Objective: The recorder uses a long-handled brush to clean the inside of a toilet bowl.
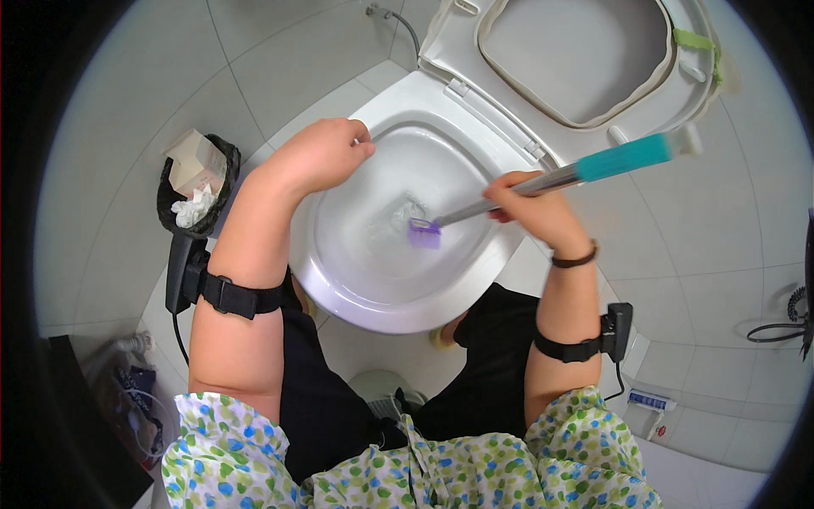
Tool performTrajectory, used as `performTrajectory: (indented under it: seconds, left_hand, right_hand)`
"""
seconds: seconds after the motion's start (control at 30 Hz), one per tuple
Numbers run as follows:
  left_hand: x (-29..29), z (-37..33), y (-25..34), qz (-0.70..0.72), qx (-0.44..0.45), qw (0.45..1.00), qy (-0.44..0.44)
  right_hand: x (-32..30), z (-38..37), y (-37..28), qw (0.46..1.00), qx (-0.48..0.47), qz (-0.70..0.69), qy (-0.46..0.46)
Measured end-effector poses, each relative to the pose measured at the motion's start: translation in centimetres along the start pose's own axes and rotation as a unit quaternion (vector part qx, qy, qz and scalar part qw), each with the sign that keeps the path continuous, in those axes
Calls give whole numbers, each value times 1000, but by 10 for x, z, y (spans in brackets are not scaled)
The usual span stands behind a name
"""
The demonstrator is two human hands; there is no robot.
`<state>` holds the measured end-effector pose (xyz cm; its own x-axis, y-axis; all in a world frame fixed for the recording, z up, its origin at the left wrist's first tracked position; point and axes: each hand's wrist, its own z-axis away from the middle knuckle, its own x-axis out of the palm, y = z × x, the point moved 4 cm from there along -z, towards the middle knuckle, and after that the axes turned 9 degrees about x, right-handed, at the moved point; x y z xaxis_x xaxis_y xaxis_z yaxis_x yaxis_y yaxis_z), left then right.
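Observation:
My right hand (538, 208) grips the metal rod of a toilet brush (623, 159) with a turquoise handle sleeve. The brush slants down to the left, its grip end blurred at the upper right. Its purple head (424, 234) is inside the white toilet bowl (365, 254), next to the water (405, 210) at the bottom. Over the bowl's left rim hangs my left hand (332, 151), fingers curled in and the back of the hand up; nothing shows in it. Its palm side is hidden.
The toilet seat and lid (585, 59) stand raised behind the bowl. Left of my left arm is a black-lined bin (219, 153) with a box and crumpled tissue. A grey-green container (386, 390) sits between my legs. On the right lies a tube (651, 400).

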<state>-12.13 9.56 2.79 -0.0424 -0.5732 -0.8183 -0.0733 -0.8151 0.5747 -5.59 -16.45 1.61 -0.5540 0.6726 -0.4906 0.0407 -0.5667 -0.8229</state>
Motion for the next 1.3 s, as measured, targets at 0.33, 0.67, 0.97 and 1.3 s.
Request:
performTrajectory:
  seconds: [0.33, 0.67, 0.97, 1.3]
  left_hand:
    - [-2, -9, 7, 6, -3, 1000, -2]
    - [0, -4, -5, 10, -7, 1000, 13]
    - [-21, -24, 38, 211, 174, 954, 122]
    - [12, 17, 138, 443, 282, 805, 275]
  right_hand:
    - [35, -25, 30, 993, 22, -34, 111]
    - [-33, 26, -35, 981, -89, -71, 155]
    - [28, 19, -25, 992, 28, -65, 102]
    - [83, -2, -2, 959, -139, 114, 219]
